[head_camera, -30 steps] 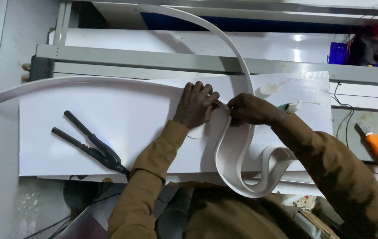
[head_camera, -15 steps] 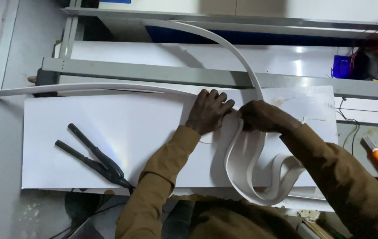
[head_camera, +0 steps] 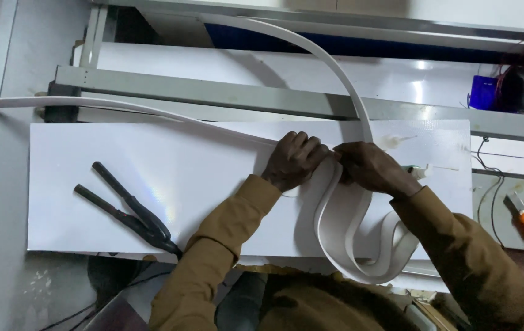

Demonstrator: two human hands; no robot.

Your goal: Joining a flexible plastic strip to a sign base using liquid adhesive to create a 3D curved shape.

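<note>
Both hands meet on the white strip (head_camera: 360,239) at mid-board: left hand (head_camera: 296,160) closed, pressing it onto the white board (head_camera: 151,178); right hand (head_camera: 369,168) pinching it. Forming a bend, seemingly — next needs firm, even pressure (black pliers (head_camera: 130,211) lie apart).

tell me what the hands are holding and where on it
Both hands, left hand and right hand, pinch the long white strip at a bend along its length, over the white board.
</note>
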